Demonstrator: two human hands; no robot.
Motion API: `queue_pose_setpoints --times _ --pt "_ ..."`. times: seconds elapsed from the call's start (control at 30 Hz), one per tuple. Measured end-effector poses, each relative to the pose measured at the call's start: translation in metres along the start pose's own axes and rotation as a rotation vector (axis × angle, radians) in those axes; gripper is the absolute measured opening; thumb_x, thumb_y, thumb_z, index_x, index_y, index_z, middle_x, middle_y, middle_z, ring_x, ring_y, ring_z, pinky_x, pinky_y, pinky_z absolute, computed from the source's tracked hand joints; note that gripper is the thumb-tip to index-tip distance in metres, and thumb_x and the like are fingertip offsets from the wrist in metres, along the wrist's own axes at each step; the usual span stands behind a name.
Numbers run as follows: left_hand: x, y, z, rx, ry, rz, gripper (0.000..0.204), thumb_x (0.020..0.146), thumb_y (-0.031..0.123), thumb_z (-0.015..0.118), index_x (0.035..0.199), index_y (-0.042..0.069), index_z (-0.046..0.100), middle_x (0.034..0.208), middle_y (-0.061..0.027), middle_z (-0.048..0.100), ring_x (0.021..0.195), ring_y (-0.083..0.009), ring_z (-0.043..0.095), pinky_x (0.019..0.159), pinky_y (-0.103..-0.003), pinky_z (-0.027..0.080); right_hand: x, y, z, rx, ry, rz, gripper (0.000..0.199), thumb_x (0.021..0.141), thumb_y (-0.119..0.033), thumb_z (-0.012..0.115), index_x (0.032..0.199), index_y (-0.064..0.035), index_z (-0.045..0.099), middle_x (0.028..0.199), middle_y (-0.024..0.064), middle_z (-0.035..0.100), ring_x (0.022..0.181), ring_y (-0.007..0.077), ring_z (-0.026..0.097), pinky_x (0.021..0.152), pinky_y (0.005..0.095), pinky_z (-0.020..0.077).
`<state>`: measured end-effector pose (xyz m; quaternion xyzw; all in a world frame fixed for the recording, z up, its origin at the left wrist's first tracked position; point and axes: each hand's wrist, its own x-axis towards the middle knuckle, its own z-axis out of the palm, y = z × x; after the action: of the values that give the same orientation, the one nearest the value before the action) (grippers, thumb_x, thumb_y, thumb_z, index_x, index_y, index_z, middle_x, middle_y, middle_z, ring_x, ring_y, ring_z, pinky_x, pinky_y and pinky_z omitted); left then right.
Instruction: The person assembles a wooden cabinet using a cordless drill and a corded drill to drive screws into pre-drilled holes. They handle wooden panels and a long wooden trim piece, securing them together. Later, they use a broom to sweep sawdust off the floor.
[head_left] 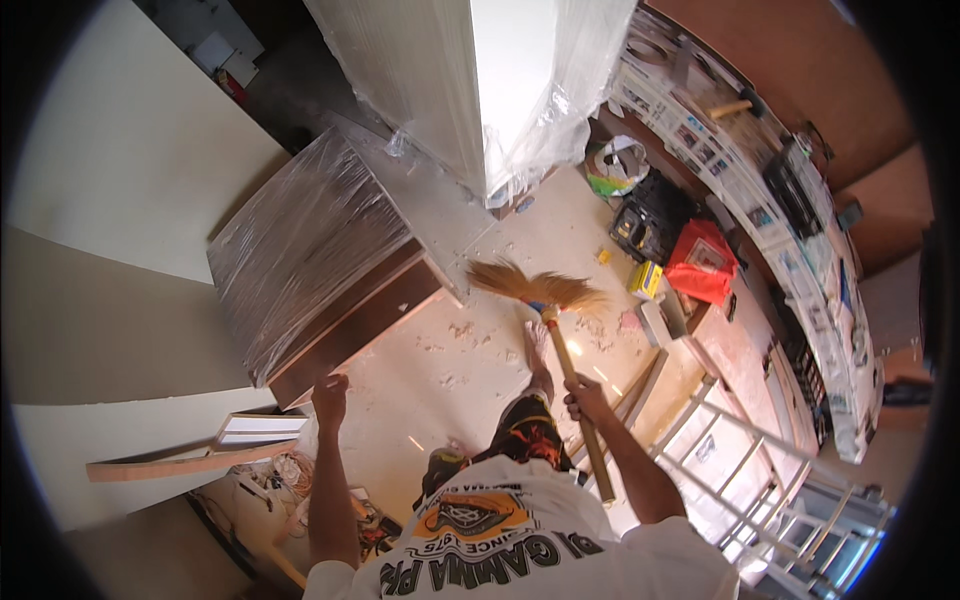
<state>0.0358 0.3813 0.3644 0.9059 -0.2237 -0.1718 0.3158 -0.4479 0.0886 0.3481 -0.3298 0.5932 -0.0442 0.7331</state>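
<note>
A soft broom with a bamboo-like handle [561, 345] slants across the middle, its tan bristles [535, 285] fanned out above the floor. My right hand [587, 400] is wrapped round the handle partway down, and the handle's lower end comes back toward my torso. On the left, my left hand [330, 400] is closed in a loose fist, with nothing visible in it. It is close to the front edge of a low brown cabinet wrapped in clear plastic [310, 240]; whether it touches the cabinet I cannot tell. Wood shavings [460, 330] lie scattered on the pale floor around my bare foot.
A plastic-covered pillar [420, 80] stands ahead. Along the right are a red bag [702, 262], a black tool case [645, 225], a yellow box [645, 280] and a newspaper-covered counter [755, 205]. A metal ladder [740, 430] lies lower right; curved trim [180, 467] is at lower left.
</note>
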Motion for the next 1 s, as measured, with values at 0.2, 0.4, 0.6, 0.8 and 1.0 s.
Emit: queue_pose_setpoints --times 0.2,0.4,0.6,0.8,1.0 --pt "0.152 0.115 0.118 0.197 0.176 0.082 0.066 0.092 0.034 0.072 0.142 -0.002 0.049 0.143 -0.0264 0.052 0.131 -0.0426 0.050 0.109 -0.047 0.043 0.113 -0.145 0.062 0.189 -0.336 0.170 0.027 0.102 -0.020 0.060 0.128 -0.0144 0.056 0.068 0.0014 0.052 0.047 0.0105 0.049 0.041 0.0277 0.0434" --pt "0.234 0.172 0.188 0.400 0.201 -0.076 0.072 0.095 0.044 0.065 0.153 0.011 0.040 0.159 -0.0190 0.035 0.147 -0.0423 0.031 0.117 -0.058 0.031 0.155 -0.252 0.138 -0.170 -0.347 0.069 0.029 0.104 -0.025 0.057 0.131 -0.0143 0.055 0.068 0.0006 0.053 0.047 0.0090 0.049 0.040 0.0262 0.0423" --pt "0.250 0.141 0.238 0.622 0.352 -0.136 0.064 0.101 0.054 0.043 0.158 0.025 0.038 0.167 -0.0104 0.025 0.153 -0.0388 0.021 0.121 -0.058 0.014 0.355 -0.319 0.285 -0.377 -0.372 -0.223 0.039 0.106 -0.030 0.051 0.140 -0.0097 0.054 0.067 0.0071 0.057 0.047 0.0126 0.053 0.041 0.0295 0.0476" --pt "0.253 0.120 0.247 0.601 0.422 -0.125 0.055 0.101 0.044 0.036 0.151 0.027 0.050 0.164 -0.0073 0.035 0.151 -0.0346 0.029 0.117 -0.053 0.020 0.545 -0.318 0.361 -1.256 -0.114 -0.472 0.029 0.104 -0.028 0.049 0.124 -0.0106 0.061 0.071 0.0149 0.069 0.053 0.0275 0.068 0.044 0.0414 0.0572" --pt "0.261 0.117 0.250 0.510 0.498 -0.045 0.054 0.098 0.044 0.038 0.147 0.027 0.055 0.161 -0.0068 0.041 0.148 -0.0315 0.036 0.113 -0.052 0.024 0.502 -0.170 0.222 -1.651 -0.220 -0.515 0.033 0.099 -0.026 0.048 0.109 0.0024 0.061 0.069 0.0171 0.070 0.057 0.0310 0.071 0.053 0.0446 0.0599"
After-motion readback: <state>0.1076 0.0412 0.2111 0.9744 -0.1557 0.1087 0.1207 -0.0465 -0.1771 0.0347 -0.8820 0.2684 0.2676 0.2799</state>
